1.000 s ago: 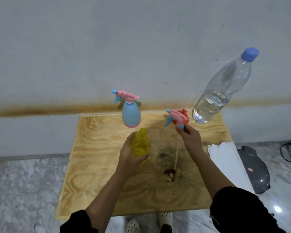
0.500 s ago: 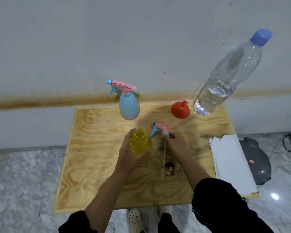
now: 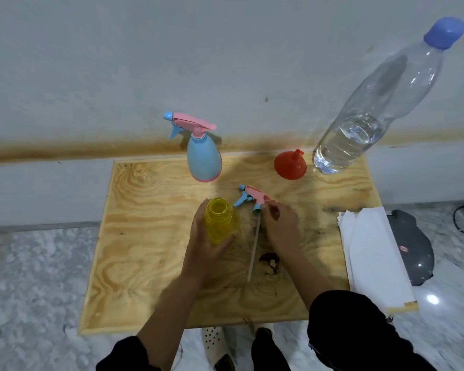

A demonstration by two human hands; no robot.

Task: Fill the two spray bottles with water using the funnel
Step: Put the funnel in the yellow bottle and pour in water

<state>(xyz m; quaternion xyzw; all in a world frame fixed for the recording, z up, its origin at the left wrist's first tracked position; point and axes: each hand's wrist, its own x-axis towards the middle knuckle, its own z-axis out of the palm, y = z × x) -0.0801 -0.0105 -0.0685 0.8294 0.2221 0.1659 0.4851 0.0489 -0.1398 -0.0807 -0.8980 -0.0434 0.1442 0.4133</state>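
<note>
Nothing is filled yet. Left of the yellow bottle (image 3: 220, 220), back by the wall, the blue spray bottle (image 3: 204, 159) remains capped. The left hand (image 3: 206, 247) grasps the open yellow bottle; just right, the right hand (image 3: 279, 223) pinches its removed trigger head (image 3: 252, 196). Further right, the red funnel (image 3: 290, 165) and water bottle (image 3: 373, 108) wait untouched.

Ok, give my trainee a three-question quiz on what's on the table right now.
1. True or false: the yellow bottle has its sprayer on.
2. Which hand holds the removed sprayer head? A left hand, B right hand, C neither.
3. Fill in: the red funnel sits mouth-down between the blue spray bottle and the ____ bottle.

Key: 1 false, its neck is open. 2 B. 3 water; the water bottle is capped and partly full.
</note>
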